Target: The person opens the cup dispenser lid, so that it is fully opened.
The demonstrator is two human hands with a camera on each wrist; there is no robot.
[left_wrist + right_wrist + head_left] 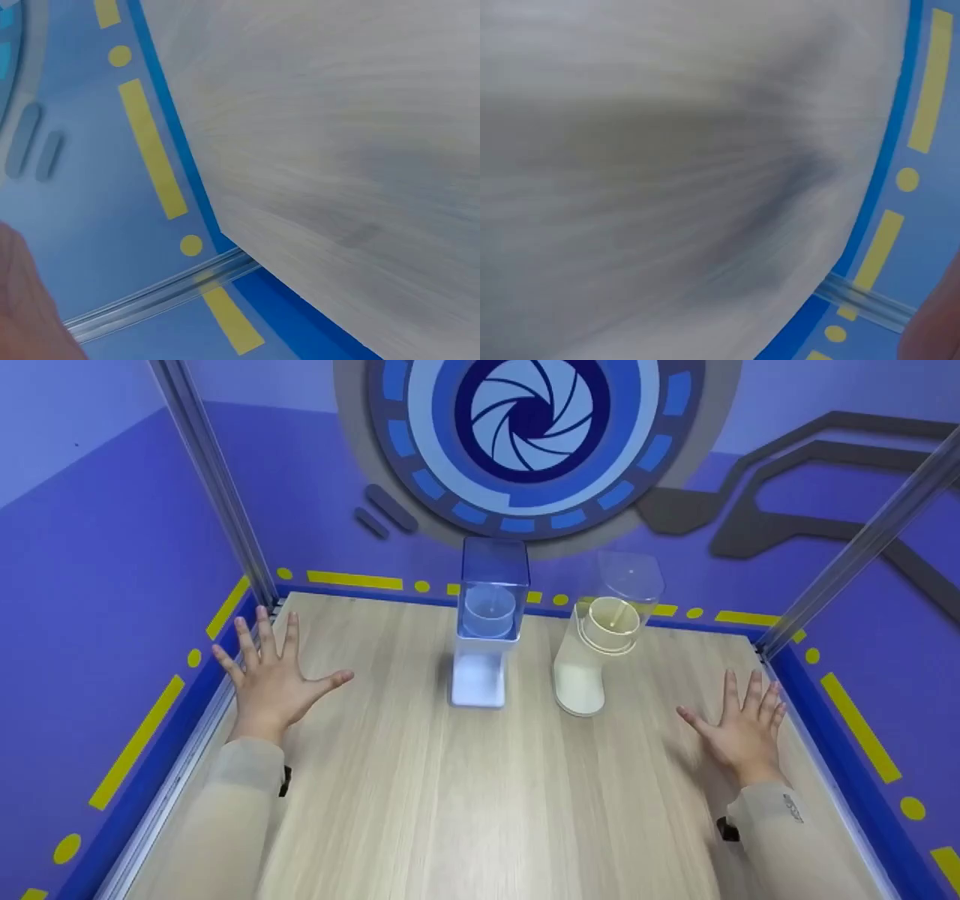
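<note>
Both hands are spread with straight fingers and hold nothing. My left hand (pixel 274 686) is over the left side of the wooden table, and my right hand (pixel 745 739) is over its right side. Between them stand two small dispenser-like containers. The left one (pixel 480 679) has a squared white base and a bluish see-through top with a round cup inside. Its neighbour (pixel 581 682), cream with a rounded base and a clear top, is the nearer of the two to my right hand. Each wrist view catches only a blurred edge of its hand (pixel 30 307).
The wooden table (pixel 420 795) is bounded by blue-purple panels (pixel 315 495) with yellow markings. Metal posts rise at the back left corner (pixel 217 472) and the back right corner (pixel 862 547). A large round emblem covers the back panel behind the containers.
</note>
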